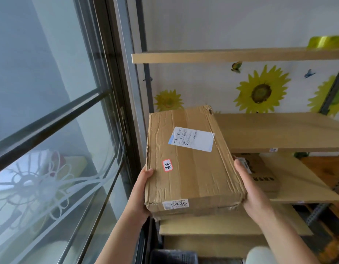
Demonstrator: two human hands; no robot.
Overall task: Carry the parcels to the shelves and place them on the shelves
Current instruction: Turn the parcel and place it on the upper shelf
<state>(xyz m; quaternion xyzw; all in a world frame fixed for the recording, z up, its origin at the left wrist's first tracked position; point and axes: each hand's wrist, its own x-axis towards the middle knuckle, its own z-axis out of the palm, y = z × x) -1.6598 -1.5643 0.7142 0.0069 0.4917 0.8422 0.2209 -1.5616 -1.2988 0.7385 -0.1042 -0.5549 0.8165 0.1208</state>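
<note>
- Left hand [141, 189] and right hand [248, 185] grip a cardboard box [191, 161] by its sides.
- Its far end overlaps the middle shelf's [283, 132] left corner.

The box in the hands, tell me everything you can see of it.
The box is flat, brown, creased cardboard, taped along its top, torn at the far corner. It bears a white shipping label, a small red-edged sticker and a tag reading 5426. Left hand and right hand grip its near sides; its far end reaches over the middle shelf.

Parcel storage room: open shelving [279, 130], labelled carton [191, 161], another boxed parcel [260, 172], sunflower-decal wall [262, 90].
</note>
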